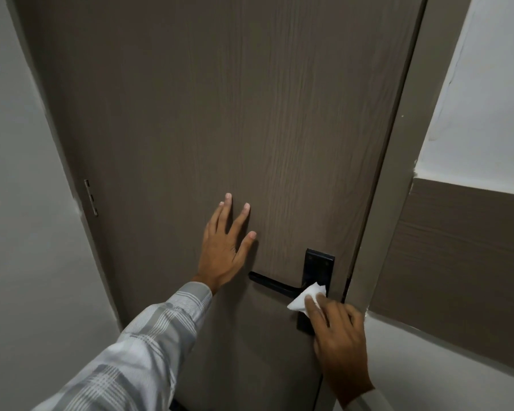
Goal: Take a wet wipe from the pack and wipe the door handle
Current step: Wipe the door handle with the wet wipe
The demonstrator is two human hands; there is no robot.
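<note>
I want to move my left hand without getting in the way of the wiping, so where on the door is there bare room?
The door is bare above the left hand, and between it and the hinge. It is crowded low on the right: the right hand presses the wipe where the handle meets its plate.

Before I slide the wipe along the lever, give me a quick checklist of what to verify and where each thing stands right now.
1. Wipe in hand: ok. The right hand pinches the white wet wipe.
2. Wipe on the hardware: ok. It presses where the black door handle meets its backplate.
3. Door braced: ok. The left hand lies flat on the door, above the lever.
4. Lever path free: ok. Nothing covers the lever up to its tip.
5. Wipe still damp: cannot tell.
6. Door latched: cannot tell.
</note>
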